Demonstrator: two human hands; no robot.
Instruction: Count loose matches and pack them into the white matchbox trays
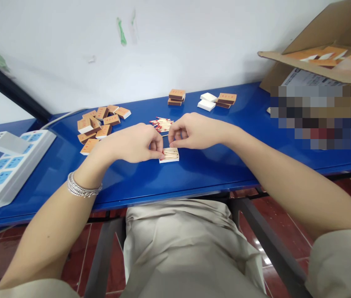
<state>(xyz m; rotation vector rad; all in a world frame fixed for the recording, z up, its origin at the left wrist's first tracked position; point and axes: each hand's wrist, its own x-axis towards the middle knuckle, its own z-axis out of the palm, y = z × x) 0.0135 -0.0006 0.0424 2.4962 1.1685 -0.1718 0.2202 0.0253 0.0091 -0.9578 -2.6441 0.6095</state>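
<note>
Resting on the smooth, glossy blue table in front of me is a small white tray, a shallow open rectangle, with pale wooden matches lying along its length. Just beyond it, a loose heap of red-tipped matches lies criss-crossed, partly behind my fingers. Orange-and-brown matchboxes, crisp-cornered little blocks, are jumbled to the left; a short stack of boxes sits farther back, near two plain white blocks and another orange-and-brown pair. A rough brown carton stands open at the far right, and a hard plastic power strip runs along the left.

Between the tray and the table's front edge the blue surface is bare, and there is more bare room right of my right wrist, up to the carton. On the left, the jumbled boxes come close to my forearm.

My hands are apart, one at either side of the tray. My left hand curls inward, thumb at the tray's left end; my right hand arches over the far right corner, fingers bent. I can't tell whether either one grips anything.
</note>
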